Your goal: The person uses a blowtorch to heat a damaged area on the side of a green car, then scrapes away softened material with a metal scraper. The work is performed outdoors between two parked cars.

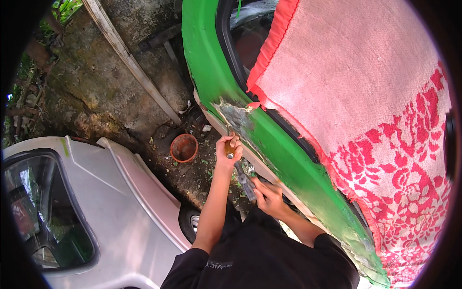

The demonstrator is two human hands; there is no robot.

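My left hand [226,147] is wrapped round the amber-brown handle [230,150] of a chisel-like hand tool. Its thin shaft points up at the damaged edge of a green car body [284,139]; whether the tip touches the metal I cannot tell. In my right hand [270,197] is a worn grey metal hammer [246,182], held just below the handle's butt end. Most of the hammer's grip is hidden by my fingers. Bare grey, torn and flaking metal [237,115] shows on the green panel just beyond my left hand.
A pink-and-red patterned cloth [356,91] covers the car's top and glass at right. At left stands a silver car [110,202]. Between the cars, an orange-brown pot [184,148] sits on littered ground. A long pale beam [132,62] leans by the stained wall [96,72].
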